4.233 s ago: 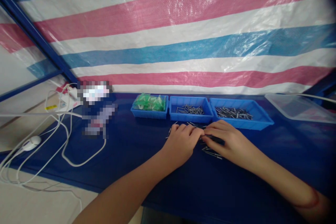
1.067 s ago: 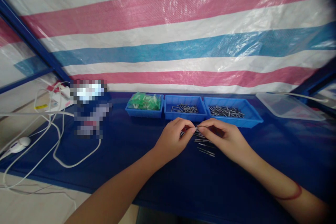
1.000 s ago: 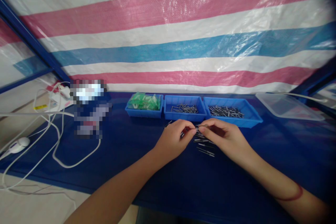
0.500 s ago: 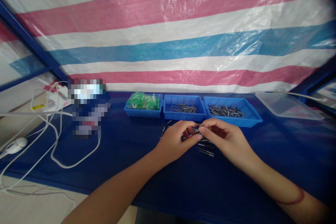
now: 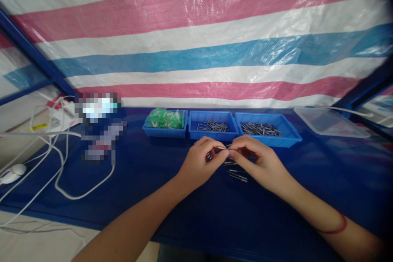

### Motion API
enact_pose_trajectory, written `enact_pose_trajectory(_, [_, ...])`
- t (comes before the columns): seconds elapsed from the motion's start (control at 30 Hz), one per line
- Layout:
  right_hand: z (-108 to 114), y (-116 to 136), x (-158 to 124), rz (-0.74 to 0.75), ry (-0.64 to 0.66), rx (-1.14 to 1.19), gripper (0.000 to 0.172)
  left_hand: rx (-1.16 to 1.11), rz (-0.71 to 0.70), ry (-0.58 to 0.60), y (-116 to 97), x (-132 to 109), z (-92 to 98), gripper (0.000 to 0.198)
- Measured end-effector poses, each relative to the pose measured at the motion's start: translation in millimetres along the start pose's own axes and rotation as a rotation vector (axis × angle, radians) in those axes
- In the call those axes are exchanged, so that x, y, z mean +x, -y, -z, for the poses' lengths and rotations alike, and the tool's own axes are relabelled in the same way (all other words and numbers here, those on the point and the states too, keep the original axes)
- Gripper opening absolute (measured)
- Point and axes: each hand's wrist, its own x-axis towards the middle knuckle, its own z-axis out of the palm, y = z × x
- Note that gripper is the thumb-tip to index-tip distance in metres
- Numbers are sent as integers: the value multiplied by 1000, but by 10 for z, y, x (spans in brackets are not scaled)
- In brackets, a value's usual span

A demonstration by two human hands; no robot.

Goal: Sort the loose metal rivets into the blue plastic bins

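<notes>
My left hand (image 5: 198, 163) and my right hand (image 5: 263, 163) meet just in front of the blue bins. Both are closed, thumb against fingertips. A slim metal blind rivet (image 5: 221, 147) is pinched by the left fingertips; its other end reaches the right fingertips, which grip it too. Below and behind my fingers, more loose rivets (image 5: 238, 177) lie on the dark blue table (image 5: 196, 217), partly covered by my hands. Rivets fill part of the middle bin (image 5: 211, 134) and the right bin (image 5: 290, 142).
Green plastic packets (image 5: 166, 118) fill the left bin (image 5: 166, 132). A clear plastic lid (image 5: 331, 123) lies at the back right. White cables (image 5: 63, 163) and a white mouse (image 5: 14, 173) are at the left. A striped sheet (image 5: 196, 41) hangs behind the table.
My hands have shifted slightly left in view and their fingertips have drawn together on one rivet. The whole scene has also slid a little left as the camera turned.
</notes>
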Motion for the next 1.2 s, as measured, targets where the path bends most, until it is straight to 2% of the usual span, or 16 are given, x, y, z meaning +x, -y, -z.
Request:
enact_pose_trajectory(0.07, [49,-6,28,45,-18,-80,12,40,-2,22,5,3,7,21])
enact_pose_trajectory(0.17, [203,-82,94,49,-136,-227,14,170,-46,93,21,0,16,25])
enact_pose_trajectory(0.33, [551,-387,192,0,-366,-520,18,388,-158,233,18,-40,-3,24])
enact_pose_trajectory(0.4, [623,-504,215,-16,-403,-639,20,430,-195,287,8,-57,-29,25])
enact_pose_trajectory(0.5, [606,-595,247,-69,-413,-787,26,487,-217,341,0,-64,-75,25])
enact_pose_trajectory(0.6, [524,-585,271,-93,-394,-861,31,532,-217,358,1,-52,-111,21])
enact_pose_trajectory(0.83, [511,-452,232,-22,-442,-809,30,604,-225,361,-13,-66,-149,20])
enact_pose_trajectory(0.9, [502,-377,213,30,-400,-736,25,635,-212,330,-15,-67,-151,22])
enact_pose_trajectory(1.0, [409,-210,177,103,-200,-504,20,603,-114,246,-7,-45,-126,23])
enact_pose_trajectory(1.07, [301,-95,143,87,-72,-350,18,519,-21,184,6,-18,-96,22])
enact_pose_trajectory(1.2, [86,13,71,38,-11,-211,16,286,86,90,31,17,-59,19])
